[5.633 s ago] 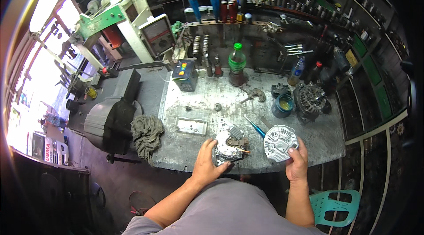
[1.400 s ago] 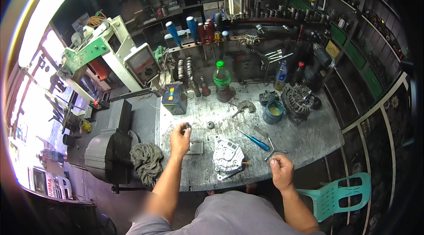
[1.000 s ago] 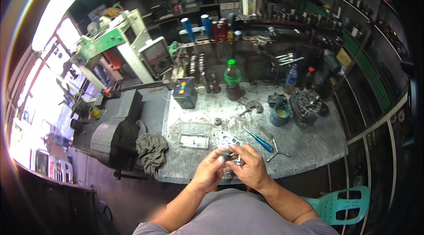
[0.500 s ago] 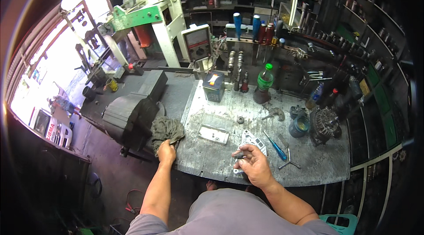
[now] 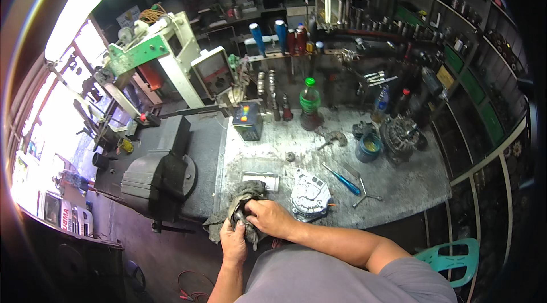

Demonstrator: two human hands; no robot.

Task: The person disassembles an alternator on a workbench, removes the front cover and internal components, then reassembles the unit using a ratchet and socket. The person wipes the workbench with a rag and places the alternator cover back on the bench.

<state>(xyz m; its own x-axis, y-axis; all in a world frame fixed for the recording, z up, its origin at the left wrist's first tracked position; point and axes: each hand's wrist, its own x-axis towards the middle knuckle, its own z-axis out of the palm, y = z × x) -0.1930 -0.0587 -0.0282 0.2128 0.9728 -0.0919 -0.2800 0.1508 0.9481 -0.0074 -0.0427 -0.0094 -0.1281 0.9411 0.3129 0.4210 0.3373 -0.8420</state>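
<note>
A dirty grey-green rag (image 5: 250, 193) is bunched up at the front edge of the workbench. My left hand (image 5: 233, 244) grips it from below, thumb upward. Reaching across from the right, my right hand (image 5: 270, 218) has its fingers curled into the folds. A small greyish part seems to show between the hands, but the cloth hides most of it. To the right of the hands lies a silver round metal housing (image 5: 310, 193), like an alternator end cover. Beside it are a blue-handled screwdriver (image 5: 346, 183) and a three-armed wrench (image 5: 367, 196).
A large bench vise (image 5: 151, 180) stands left. Behind the hands lies a shallow clear tray (image 5: 268, 180). Farther back are a dark box (image 5: 247, 123) and a green-capped bottle (image 5: 309, 103). A blue tub (image 5: 368, 148) and an alternator (image 5: 400, 137) sit at right, near a green stool (image 5: 456, 260).
My right hand has left the metal housing, where it held a small dark part, and moved left into the rag. The rag has come nearer my body, and the view has turned right.
</note>
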